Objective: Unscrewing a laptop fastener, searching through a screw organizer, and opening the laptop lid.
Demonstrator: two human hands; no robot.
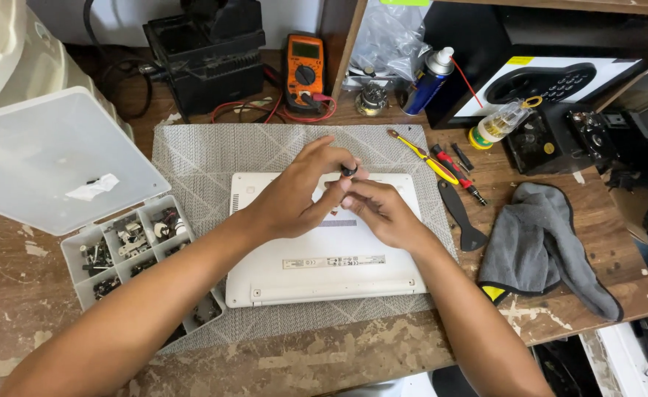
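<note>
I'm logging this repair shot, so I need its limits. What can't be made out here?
- Head view: black tool between left hand and right hand; fingers hide its tip.
- Parts in the organizer box: too small.
- Laptop label: too small.
</note>
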